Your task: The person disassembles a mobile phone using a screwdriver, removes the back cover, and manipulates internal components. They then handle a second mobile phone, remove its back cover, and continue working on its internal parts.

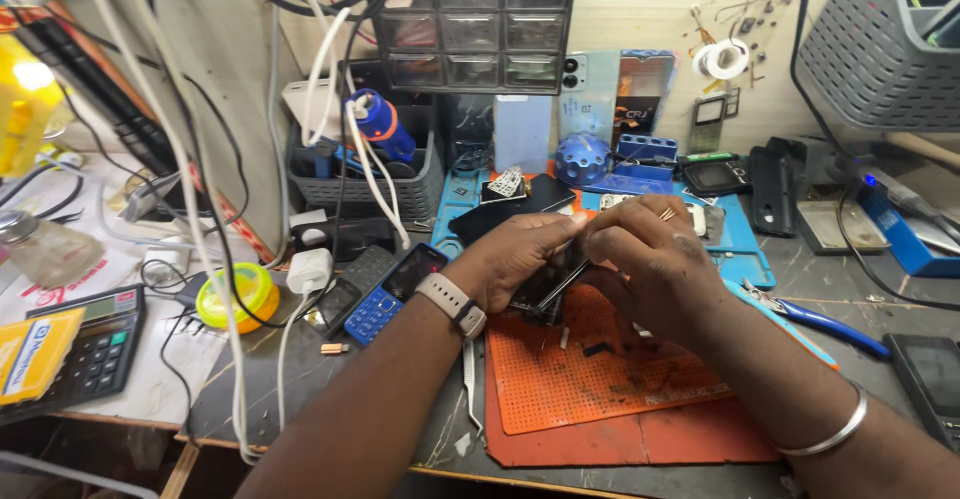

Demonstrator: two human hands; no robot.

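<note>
Nearest to me, two forearms come in over the counter (pixel 300 379) edge, one with a watch on a pale strap, the other with a thin metal bangle (pixel 835 429). They meet above an orange perforated work mat (pixel 600 379), which lies on a larger red mat and probably keeps small parts from rolling off.

The left hand (pixel 510 259) is curled around a small dark device (pixel 545 289), apparently a phone body. Its fingers are closed on it and tilt it up off the mat so the edge faces the other hand. The right hand (pixel 650 259) is pinched nearly shut on a thin metal tool (pixel 565 281) pressed against the device's edge; the tip is hidden between the hands, so I cannot tell where it bites.

A pair of tweezers (pixel 470 379) lies just beside the mat on the left, and blue-handled pliers (pixel 820 321) rest to the right, both within easy reach. Left of the hands sit a blue keypad phone (pixel 385 294), a white charger plug and a yellow round tin (pixel 238 297), with a calculator (pixel 95 344) further out.

White and black cables hang down across the left side and crowd that approach. Behind the hands stand a blue tray (pixel 745 244) of parts, a grey basket of tools and a small drawer cabinet (pixel 475 24) against the wall.
</note>
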